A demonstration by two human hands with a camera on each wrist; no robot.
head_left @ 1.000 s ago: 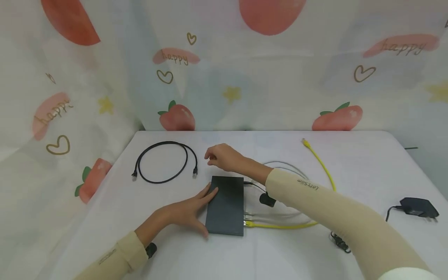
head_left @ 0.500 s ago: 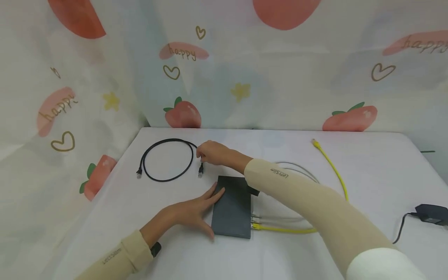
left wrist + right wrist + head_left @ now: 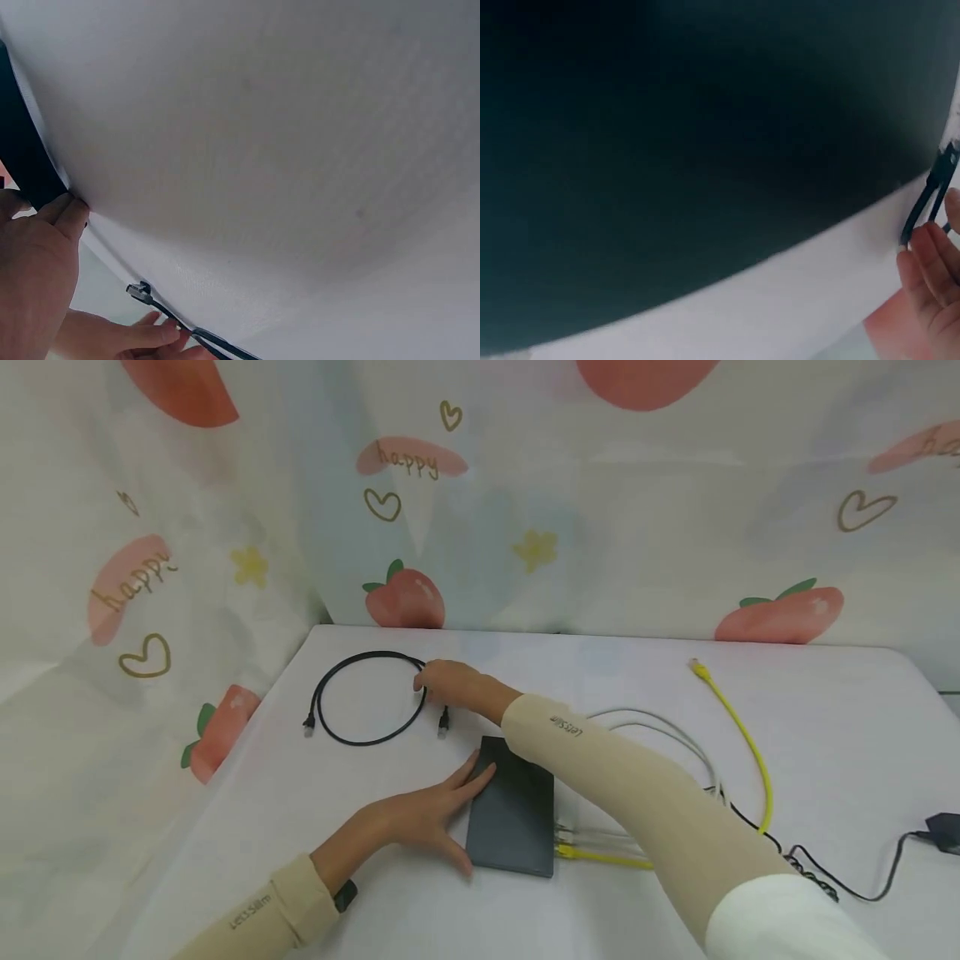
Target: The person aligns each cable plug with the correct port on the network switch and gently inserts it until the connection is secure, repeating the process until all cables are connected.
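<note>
A flat dark box (image 3: 512,831) lies on the white table. My left hand (image 3: 423,817) rests against its left side with fingers spread, fingertips at its upper edge. Beyond the box, a black network cable (image 3: 365,743) lies coiled in a loop, both clear plugs showing. My right hand (image 3: 452,683) reaches over the box to the cable's right side, its fingers curled round the cable behind one plug (image 3: 443,724). The left wrist view shows that cable plug (image 3: 140,291) protruding beside the right thumb and fingers. In the right wrist view, the right hand (image 3: 936,289) is partly cut off.
A yellow network cable (image 3: 740,718) and grey cables (image 3: 690,740) curve to the right of the box, with plugs at its right side. A black power adapter (image 3: 945,832) and its thin cord (image 3: 896,860) lie at the far right. A printed cloth (image 3: 570,502) hangs behind the table.
My right hand has moved left and lowered from above the table onto the black network cable. The left hand stays against the box. The head view has turned slightly right.
</note>
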